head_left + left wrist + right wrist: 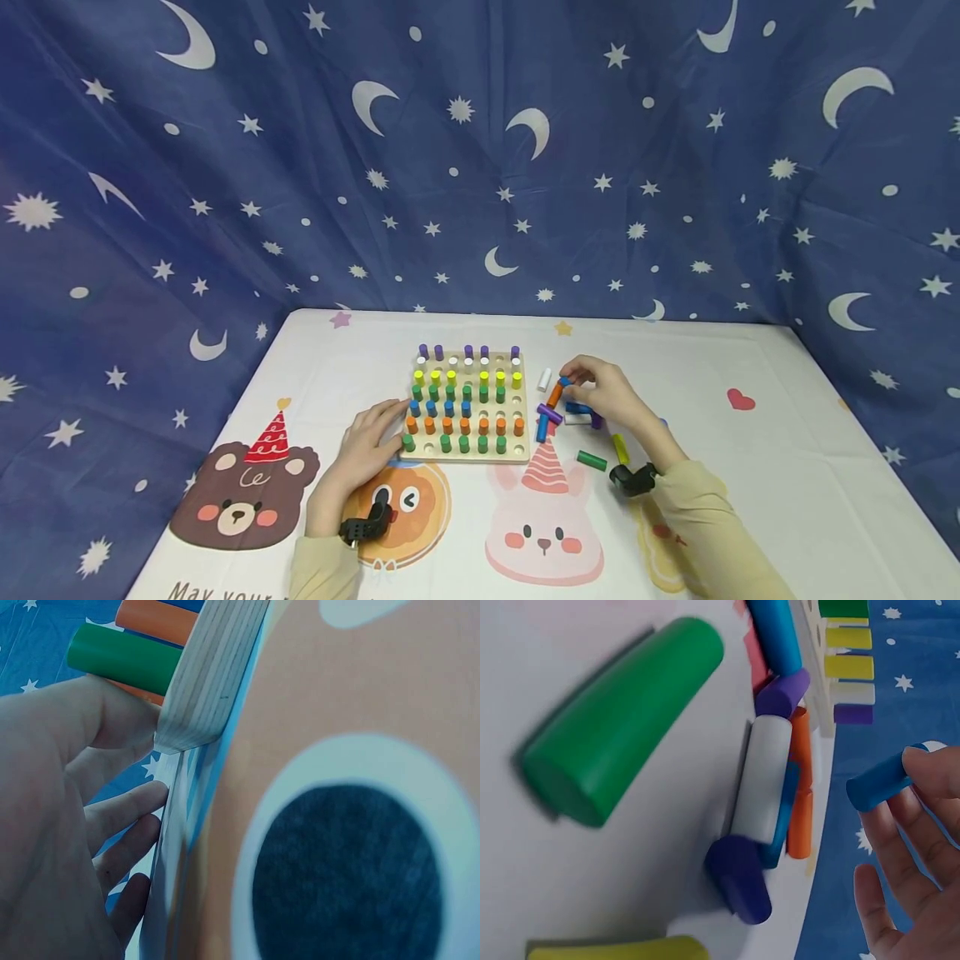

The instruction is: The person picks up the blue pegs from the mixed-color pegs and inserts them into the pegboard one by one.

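A wooden pegboard (465, 457) holds rows of coloured pegs: purple, white, yellow, green, blue, orange and green, with some holes bare. At its left front corner, my left hand (367, 443) rests against the edge, fingers relaxed; the left wrist view shows the thumb by the board's side (214, 675), near a green peg (124, 656). To the right of the board my right hand (609, 393) pinches a blue peg (881, 781) between thumb and fingers. That peg is held above the loose pegs, among them an orange peg (554, 395) and a purple peg (550, 413).
Several more loose pegs lie right of the board: a white peg (544, 380), a blue peg (542, 428), a green peg (592, 460) and a yellow peg (619, 448). A printed cloth (795, 467) covers the table; a starry blue curtain (465, 225) hangs behind.
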A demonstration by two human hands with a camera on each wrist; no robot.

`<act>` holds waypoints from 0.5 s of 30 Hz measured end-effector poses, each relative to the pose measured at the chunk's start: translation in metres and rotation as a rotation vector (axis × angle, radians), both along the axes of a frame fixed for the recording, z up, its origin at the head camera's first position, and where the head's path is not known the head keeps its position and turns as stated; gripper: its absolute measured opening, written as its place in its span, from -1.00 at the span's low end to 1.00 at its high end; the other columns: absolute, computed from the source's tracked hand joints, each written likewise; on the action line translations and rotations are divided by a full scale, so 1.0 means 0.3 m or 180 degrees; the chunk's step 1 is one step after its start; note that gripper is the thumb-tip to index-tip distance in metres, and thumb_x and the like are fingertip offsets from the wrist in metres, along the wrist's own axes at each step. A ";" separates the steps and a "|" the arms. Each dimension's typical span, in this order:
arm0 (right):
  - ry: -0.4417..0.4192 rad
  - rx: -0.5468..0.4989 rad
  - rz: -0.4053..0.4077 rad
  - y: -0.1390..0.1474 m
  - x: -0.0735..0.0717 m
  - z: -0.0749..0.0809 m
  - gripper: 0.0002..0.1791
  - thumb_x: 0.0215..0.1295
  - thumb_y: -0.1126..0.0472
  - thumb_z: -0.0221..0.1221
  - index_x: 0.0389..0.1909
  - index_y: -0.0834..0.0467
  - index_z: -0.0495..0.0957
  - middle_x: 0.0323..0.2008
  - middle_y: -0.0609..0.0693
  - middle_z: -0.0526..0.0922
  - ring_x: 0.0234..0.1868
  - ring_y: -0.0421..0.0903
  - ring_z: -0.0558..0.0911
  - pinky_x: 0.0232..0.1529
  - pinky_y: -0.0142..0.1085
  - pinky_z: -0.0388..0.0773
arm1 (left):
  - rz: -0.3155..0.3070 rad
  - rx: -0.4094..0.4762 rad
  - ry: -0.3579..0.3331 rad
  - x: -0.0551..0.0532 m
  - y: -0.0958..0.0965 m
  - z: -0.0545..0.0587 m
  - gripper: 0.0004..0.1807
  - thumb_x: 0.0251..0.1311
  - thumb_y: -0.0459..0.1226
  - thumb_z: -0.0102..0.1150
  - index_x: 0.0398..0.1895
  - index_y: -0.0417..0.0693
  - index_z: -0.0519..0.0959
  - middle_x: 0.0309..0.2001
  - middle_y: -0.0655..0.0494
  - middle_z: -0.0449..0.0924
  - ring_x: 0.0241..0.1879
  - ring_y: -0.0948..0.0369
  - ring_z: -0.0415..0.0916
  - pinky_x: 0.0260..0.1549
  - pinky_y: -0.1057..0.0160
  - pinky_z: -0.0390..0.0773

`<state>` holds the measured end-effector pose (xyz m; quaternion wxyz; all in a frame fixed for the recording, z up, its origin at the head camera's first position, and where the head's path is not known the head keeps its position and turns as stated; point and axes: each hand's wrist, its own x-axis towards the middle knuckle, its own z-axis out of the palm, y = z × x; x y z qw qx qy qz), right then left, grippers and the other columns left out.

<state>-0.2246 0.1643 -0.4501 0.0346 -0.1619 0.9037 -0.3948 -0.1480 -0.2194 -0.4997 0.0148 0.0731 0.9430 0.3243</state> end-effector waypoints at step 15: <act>0.0029 -0.0196 0.0099 -0.073 0.025 0.022 -0.79 0.17 0.36 0.22 -0.16 0.15 0.56 -0.27 0.02 0.66 -0.26 -0.12 0.59 -0.19 -0.27 0.49 | -0.0003 -0.0012 -0.0034 -0.002 0.002 0.001 -0.41 0.29 -0.21 0.02 0.42 0.09 0.28 0.42 -0.04 0.22 0.38 -0.13 0.08 0.24 -0.32 0.09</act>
